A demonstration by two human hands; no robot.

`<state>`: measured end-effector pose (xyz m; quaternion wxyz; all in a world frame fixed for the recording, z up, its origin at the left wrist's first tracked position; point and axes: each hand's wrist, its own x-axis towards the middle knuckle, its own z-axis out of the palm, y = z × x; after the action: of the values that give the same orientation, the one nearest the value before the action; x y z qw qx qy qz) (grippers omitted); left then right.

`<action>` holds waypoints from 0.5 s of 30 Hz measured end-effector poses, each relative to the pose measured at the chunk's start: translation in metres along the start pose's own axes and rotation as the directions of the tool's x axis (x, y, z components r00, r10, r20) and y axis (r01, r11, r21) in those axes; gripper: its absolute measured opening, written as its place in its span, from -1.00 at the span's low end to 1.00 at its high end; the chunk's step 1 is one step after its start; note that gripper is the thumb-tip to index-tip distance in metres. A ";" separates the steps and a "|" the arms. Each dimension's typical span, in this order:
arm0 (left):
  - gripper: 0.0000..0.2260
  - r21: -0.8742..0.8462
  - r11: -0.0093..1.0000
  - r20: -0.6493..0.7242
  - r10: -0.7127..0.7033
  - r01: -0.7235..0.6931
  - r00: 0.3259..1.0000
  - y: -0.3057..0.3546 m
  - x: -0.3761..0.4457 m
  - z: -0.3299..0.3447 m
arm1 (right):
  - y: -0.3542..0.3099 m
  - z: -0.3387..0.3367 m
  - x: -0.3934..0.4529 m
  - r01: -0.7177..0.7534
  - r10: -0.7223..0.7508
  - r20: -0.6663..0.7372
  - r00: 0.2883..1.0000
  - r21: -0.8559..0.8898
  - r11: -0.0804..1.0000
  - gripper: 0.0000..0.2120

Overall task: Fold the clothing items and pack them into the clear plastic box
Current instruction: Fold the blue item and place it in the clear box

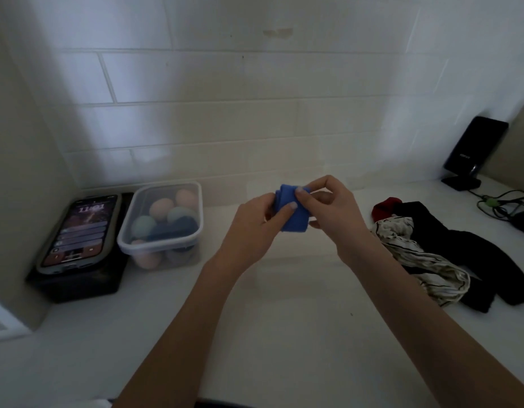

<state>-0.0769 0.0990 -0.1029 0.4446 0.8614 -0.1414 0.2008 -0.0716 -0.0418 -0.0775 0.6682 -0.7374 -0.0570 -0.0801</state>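
Item 1, blue cloth [293, 212]: I hold it raised above the white surface [284, 334], mid-scene, between both hands. It is already doubled into a short, thick band. I judge it is kept off the surface so the layers can be tucked tight before packing.

Item 2, left hand [255, 223]: the grip is closed round the left side of the blue cloth, thumb laid across its front, the other digits hidden behind. I judge it is steadying the bundle.

Item 3, right hand [328, 206]: thumb and forefinger pinch the top right edge of the same cloth; the remaining digits curl loosely behind and carry nothing that I can make out.

Item 4, clear plastic box [160, 225]: far left on the surface, lid off, well apart from the hands. It holds rounded bundles in peach, pale green and dark blue. Room looks tight, so the next one may need pressing in.

Item 5, unfolded pile, near right: black garment [472, 254], striped white cloth [416, 254] lying partly over it, red item [383, 209] at the far end. All loose, apparently waiting their turn.

Item 6, phone [78, 231]: screen lit, lying on a black case [78, 284] just left of the box.

Item 7, black stand [472, 154] and cables [502, 201]: far right corner.
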 end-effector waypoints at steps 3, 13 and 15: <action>-0.84 0.125 0.992 -0.093 0.047 -0.035 0.995 -0.006 -0.014 -0.001 | 0.006 -0.001 -0.010 -0.040 0.044 0.049 0.998 -0.083 0.996 -0.76; -0.92 0.143 0.980 -0.157 -0.117 0.140 0.981 -0.014 -0.055 -0.011 | 0.015 0.007 -0.036 -0.061 0.228 0.254 0.940 -0.532 0.844 -0.87; -0.91 0.084 0.983 -0.130 -0.149 0.161 0.980 -0.010 -0.055 -0.010 | 0.015 0.007 -0.037 -0.042 0.242 0.292 0.925 -0.555 0.831 -0.93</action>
<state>-0.1235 0.1162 -0.1311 0.4255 0.8758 -0.0364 0.2248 -0.1049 -0.0352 -0.0996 0.4169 -0.8995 -0.0942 0.0904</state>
